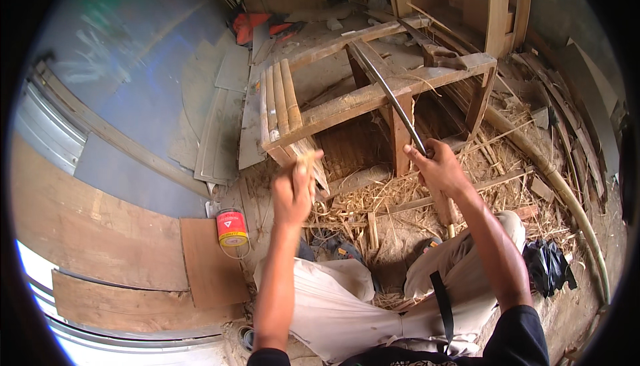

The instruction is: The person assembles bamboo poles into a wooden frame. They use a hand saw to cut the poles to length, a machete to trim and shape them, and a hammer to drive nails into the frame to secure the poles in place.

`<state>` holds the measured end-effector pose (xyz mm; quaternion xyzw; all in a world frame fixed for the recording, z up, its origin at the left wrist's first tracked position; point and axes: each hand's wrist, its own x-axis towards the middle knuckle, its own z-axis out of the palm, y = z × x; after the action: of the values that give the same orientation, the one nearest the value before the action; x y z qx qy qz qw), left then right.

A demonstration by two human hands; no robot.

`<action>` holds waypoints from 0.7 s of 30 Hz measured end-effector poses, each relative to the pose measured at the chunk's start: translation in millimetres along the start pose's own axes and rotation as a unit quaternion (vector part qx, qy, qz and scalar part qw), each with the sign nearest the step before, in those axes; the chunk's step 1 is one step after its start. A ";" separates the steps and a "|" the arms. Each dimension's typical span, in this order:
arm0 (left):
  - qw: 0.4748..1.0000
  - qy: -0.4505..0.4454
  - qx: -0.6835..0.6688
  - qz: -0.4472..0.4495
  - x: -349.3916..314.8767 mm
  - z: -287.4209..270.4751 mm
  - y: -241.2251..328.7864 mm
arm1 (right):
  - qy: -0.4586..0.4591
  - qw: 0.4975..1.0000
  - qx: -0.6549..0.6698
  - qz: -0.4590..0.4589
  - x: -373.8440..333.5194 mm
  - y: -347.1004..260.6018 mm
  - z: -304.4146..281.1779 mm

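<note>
Our dark sleeve (pixel 519 339) leads to the right hand (pixel 439 167) gripping a long narrow blade (pixel 402 113) slanting over the wooden frame (pixel 353 103), while our blurred left hand (pixel 293 193) curls around something unclear, apparently mid-shaving, next needing steady blade control.

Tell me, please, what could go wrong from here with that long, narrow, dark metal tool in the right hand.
If the bare right hand lost its grip, the long, narrow, dark metal tool might slip and hurt the fingers. The bare left hand could be struck if the tool swung toward it. Loose, pale, straw-like shavings lie near the dark shoe, so footing might be poor.
</note>
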<state>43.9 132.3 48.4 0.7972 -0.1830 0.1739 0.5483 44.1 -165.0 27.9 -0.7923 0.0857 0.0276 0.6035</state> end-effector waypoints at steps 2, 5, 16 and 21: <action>0.996 -0.005 0.084 0.037 41.8 -9.7 0.7 | -0.007 1.000 0.028 -0.003 0.3 5.4 4.9; 0.961 -0.077 0.230 0.135 99.7 -7.3 2.6 | -0.007 0.999 0.051 0.006 1.9 18.5 16.4; 0.842 -0.098 0.427 0.315 156.9 46.8 -91.5 | -0.020 0.998 -0.022 -0.047 2.1 32.6 30.2; 0.881 -0.098 0.392 0.246 148.3 54.4 -103.5 | -0.038 0.998 -0.051 0.003 8.6 32.9 42.6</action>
<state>227.5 100.6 17.0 0.8892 -0.3430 0.2820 0.1100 49.5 -133.4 -16.1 -0.8199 0.0631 0.0640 0.5654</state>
